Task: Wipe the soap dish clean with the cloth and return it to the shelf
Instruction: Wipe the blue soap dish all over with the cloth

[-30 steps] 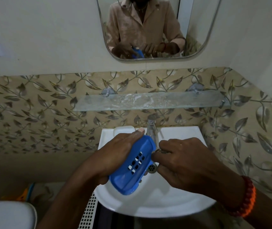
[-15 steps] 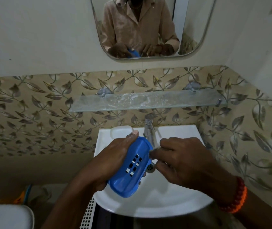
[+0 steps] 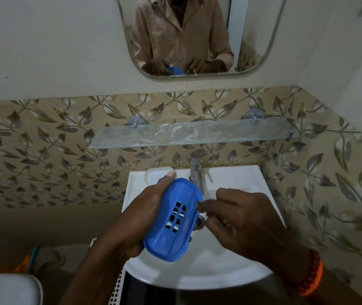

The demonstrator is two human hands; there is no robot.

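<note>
One white basin (image 3: 230,271), glass shelf (image 3: 188,135), leaf-patterned tiles (image 3: 43,146)

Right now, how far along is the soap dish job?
Done: the blue soap dish is off the glass shelf, and the left hand grips it over the sink. In hand: the right hand has its fingertips at the dish's edge; no cloth is visible, so I cannot confirm wiping. Left: finish cleaning and put the dish on the shelf.
</note>
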